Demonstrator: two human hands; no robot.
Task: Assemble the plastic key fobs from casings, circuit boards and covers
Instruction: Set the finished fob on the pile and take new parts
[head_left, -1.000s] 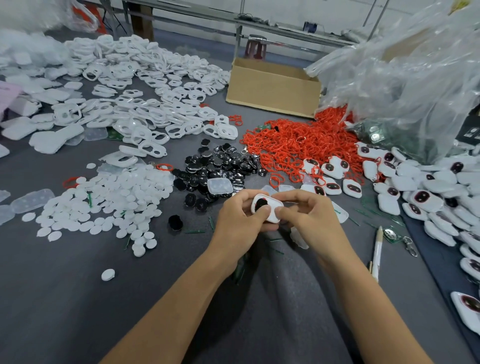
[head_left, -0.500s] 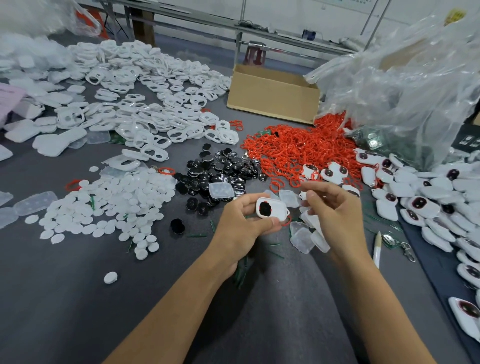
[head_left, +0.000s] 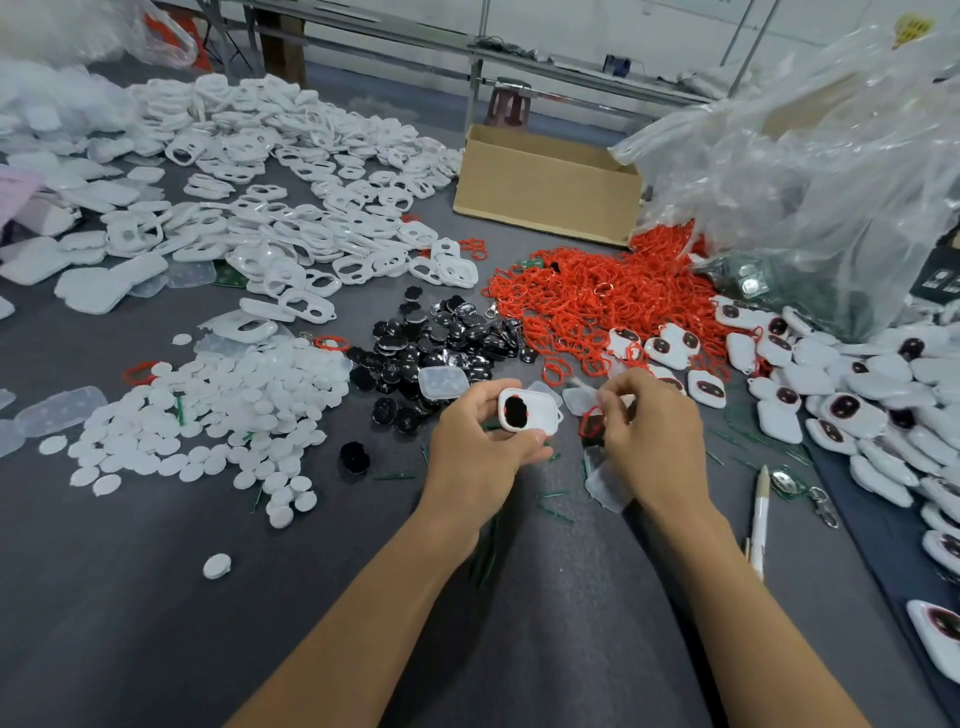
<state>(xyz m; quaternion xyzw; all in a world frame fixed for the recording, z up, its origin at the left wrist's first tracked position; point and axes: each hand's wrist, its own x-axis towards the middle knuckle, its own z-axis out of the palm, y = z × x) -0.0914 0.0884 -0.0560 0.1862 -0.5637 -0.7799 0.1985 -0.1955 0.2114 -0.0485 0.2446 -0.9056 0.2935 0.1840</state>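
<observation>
Your grey table (head_left: 130, 623) is heaped with white casings (head_left: 291, 244), white discs (head_left: 234, 410), black parts (head_left: 441, 338) and red rings (head_left: 608, 296), with a cardboard box (head_left: 545, 192) and a clear plastic bag (head_left: 805, 182) at its far side. Your left hand (head_left: 483, 452) curls round a white fob casing (head_left: 543, 415) above the table's middle. Your right hand (head_left: 654, 441), just beside it, pinches a red ring (head_left: 589, 422) that its fingers mostly hide.

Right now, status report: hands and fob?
Left hand grips white casing, black insert showing. Right hand pinches red ring. Clear covers loose beneath right hand.
</observation>
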